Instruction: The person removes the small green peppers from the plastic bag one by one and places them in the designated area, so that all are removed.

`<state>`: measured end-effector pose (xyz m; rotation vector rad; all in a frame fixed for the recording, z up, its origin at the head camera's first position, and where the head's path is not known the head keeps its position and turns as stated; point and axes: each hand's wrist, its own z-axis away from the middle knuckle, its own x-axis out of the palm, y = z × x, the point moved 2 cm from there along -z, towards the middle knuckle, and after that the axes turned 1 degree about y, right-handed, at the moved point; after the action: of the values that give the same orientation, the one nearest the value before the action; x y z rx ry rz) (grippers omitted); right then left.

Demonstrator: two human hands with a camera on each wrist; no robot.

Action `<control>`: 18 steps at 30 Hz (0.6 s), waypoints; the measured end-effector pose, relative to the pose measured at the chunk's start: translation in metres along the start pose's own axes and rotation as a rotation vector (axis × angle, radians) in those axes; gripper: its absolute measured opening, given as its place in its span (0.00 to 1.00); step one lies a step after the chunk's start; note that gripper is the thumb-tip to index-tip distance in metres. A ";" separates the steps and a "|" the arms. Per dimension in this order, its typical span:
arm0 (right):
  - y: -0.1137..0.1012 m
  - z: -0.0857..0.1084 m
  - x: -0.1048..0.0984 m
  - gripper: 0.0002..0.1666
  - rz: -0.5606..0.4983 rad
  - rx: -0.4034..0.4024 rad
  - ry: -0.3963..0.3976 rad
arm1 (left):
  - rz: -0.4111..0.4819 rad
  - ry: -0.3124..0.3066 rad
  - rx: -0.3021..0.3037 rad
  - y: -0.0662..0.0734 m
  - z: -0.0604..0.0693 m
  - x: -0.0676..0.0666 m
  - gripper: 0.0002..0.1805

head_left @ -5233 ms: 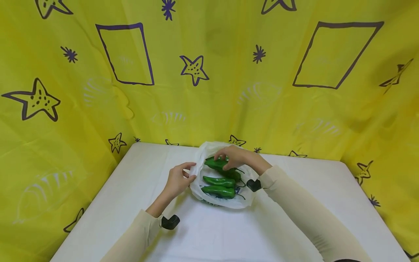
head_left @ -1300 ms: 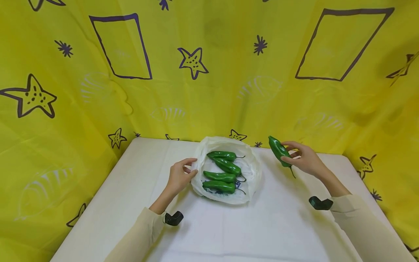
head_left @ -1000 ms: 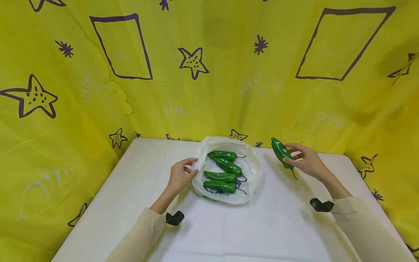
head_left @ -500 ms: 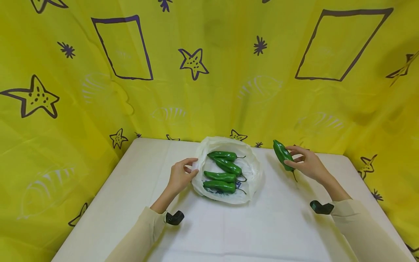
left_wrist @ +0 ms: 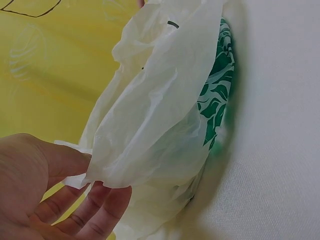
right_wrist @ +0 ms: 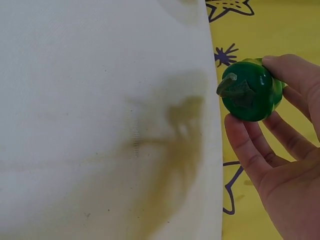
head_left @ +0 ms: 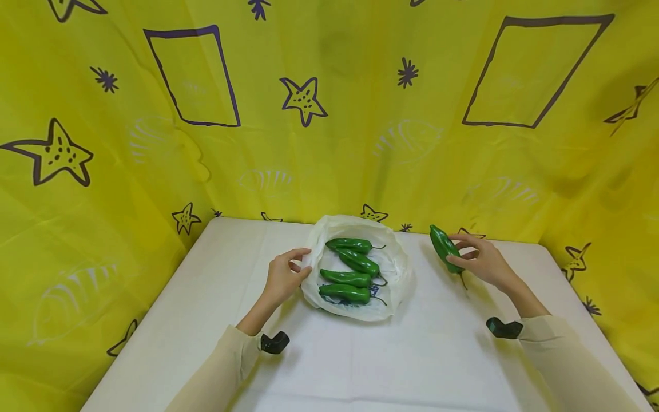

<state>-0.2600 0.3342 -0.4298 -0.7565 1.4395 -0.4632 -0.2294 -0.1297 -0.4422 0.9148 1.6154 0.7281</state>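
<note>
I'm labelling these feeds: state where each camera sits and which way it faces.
Head: worn on the head, facing forward and down at the white table; left hand, right hand and both cream sleeves show.
Left wrist: worn there, facing the thin white plastic bag; left fingers pinch its edge.
Right wrist: worn there, facing the stem end of a glossy green pepper; right fingers hold it.
Head and right wrist both show that pepper.

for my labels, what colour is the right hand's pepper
The pepper is glossy green, clearest in the head view.
</note>
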 end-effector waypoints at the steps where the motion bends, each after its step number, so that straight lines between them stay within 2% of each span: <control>1: 0.001 0.000 0.001 0.38 -0.004 0.009 -0.005 | 0.000 0.000 0.001 0.000 0.000 0.000 0.21; 18: 0.014 -0.004 0.017 0.40 -0.069 0.085 -0.047 | 0.005 0.007 0.010 -0.001 0.001 -0.002 0.21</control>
<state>-0.2644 0.3308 -0.4515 -0.7458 1.3447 -0.5535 -0.2288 -0.1315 -0.4422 0.9250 1.6248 0.7276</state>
